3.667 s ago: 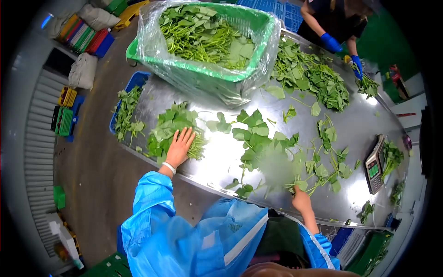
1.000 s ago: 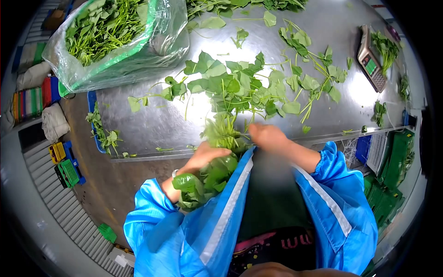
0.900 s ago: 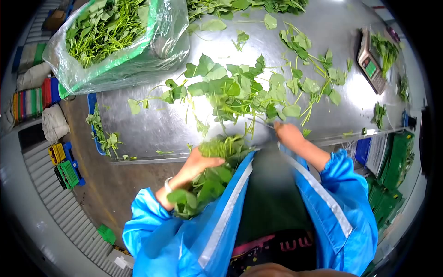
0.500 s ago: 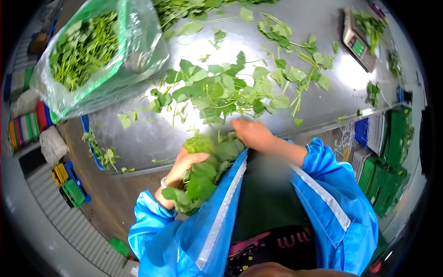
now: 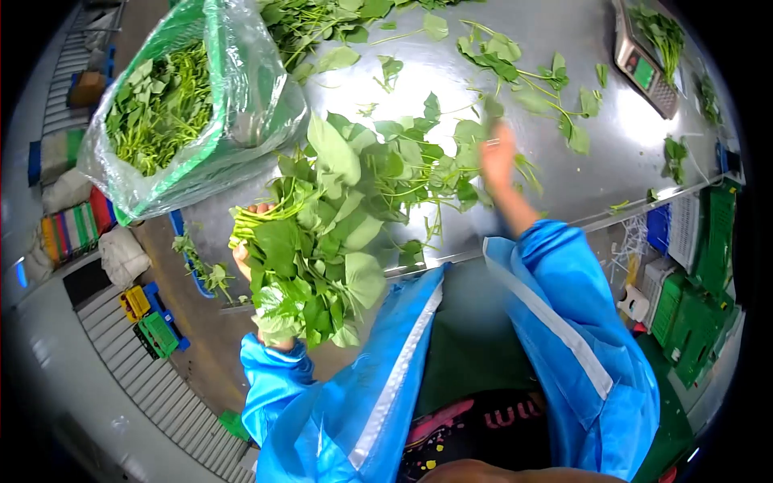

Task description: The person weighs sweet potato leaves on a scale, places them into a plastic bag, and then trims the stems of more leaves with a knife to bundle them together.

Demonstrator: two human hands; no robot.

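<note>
My left hand (image 5: 243,256) is closed around a thick bunch of leafy greens (image 5: 310,241), held up at the table's near left edge. Cut stem ends stick out on its left side, broad leaves spread to the right, and most of the palm is hidden behind them. Farther out, my right hand (image 5: 499,165) reaches over the steel table at the right side of a loose pile of greens (image 5: 415,161). Its fingers are smeared by motion, with a blurred leaf just beyond the fingertips.
A plastic-lined green crate (image 5: 213,129) full of greens stands at the left. More greens (image 5: 322,28) lie along the far side, and loose sprigs (image 5: 555,92) to the right. A digital scale (image 5: 644,72) carrying a bunch sits at the far right. Green crates (image 5: 692,322) stand below the table.
My left hand has raised the bunch outward and turned its stem ends left. My right hand has moved from the table's near edge forward and right to the pile.
</note>
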